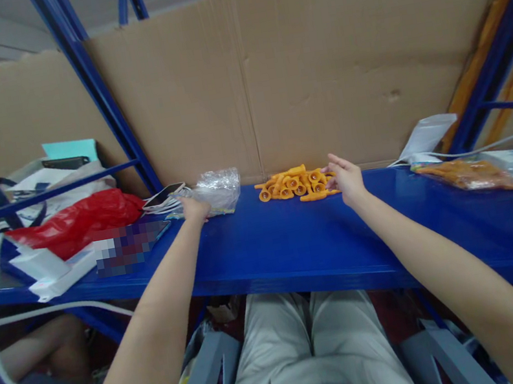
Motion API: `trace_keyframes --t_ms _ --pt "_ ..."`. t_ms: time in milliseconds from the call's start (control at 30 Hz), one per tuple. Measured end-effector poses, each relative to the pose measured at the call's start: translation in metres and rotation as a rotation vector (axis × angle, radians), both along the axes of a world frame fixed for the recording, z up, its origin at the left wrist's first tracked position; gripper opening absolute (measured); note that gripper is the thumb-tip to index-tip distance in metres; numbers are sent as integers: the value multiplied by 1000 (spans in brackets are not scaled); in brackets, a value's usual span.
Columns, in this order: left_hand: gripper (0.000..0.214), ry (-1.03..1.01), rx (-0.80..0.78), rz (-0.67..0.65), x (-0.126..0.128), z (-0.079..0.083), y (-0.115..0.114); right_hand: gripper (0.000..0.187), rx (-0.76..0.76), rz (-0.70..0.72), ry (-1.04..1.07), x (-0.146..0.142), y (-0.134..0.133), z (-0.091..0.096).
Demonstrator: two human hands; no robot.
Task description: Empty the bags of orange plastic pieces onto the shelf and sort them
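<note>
A heap of small orange plastic parts [295, 185] lies on the blue shelf [295, 244] against the cardboard back wall. My right hand [345, 178] reaches to the heap's right edge, fingers curled and touching the parts. My left hand [194, 209] rests at a stack of clear plastic bags [219, 189] to the left of the heap, fingers closed on the bags' near edge.
A phone [164, 195] with white cables, a red bag [79, 221] and a white power strip [53, 268] lie left. A bag of orange parts [479, 173] and a white pouch [426, 134] lie right. Blue rack posts [97, 94] flank the shelf. Another person's arm [32, 354] is low left.
</note>
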State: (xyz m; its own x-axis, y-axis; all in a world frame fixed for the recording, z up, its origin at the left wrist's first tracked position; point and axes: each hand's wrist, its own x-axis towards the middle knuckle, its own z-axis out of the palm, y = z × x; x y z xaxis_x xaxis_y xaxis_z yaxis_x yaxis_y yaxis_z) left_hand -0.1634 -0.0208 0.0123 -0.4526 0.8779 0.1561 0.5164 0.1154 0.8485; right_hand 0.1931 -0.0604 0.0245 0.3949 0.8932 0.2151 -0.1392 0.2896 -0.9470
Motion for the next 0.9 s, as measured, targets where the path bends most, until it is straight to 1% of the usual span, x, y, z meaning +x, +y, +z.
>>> trace_keyframes --t_ms 33,67,133,233,300,433,500,600,700,733,767,833,900 --pt "103 101 -14 165 5 2 -3 48 -5 -2 2 0 0 0" --pt "111 187 6 243 11 5 -6 47 -10 -3 4 0 0 0" --pt "115 306 24 306 21 10 -12 46 -12 -1 5 0 1 0" --pt "116 419 8 342 29 12 -17 43 0 14 2 1 2 -1" --pt "114 521 -33 298 29 10 -17 41 -4 13 4 1 2 -1" --pt "102 748 -150 144 25 0 -14 40 -10 3 -5 1 2 -1" --pt "99 823 -184 122 26 -1 -11 40 0 5 -14 2 3 -1" --pt "87 899 -259 83 32 4 -6 39 9 12 -17 2 3 -2" --pt "66 939 -374 30 39 15 0 36 9 16 -12 2 2 -1" --pt "60 958 -387 15 42 19 3 35 7 13 -11 2 2 0" --pt "53 984 -376 -7 45 21 5 35 5 9 -9 1 1 0" --pt "42 1036 -304 -82 52 24 8 34 2 2 -8 0 -1 2" --pt "39 1068 -232 -177 59 22 11 33 0 1 -12 0 -1 2"
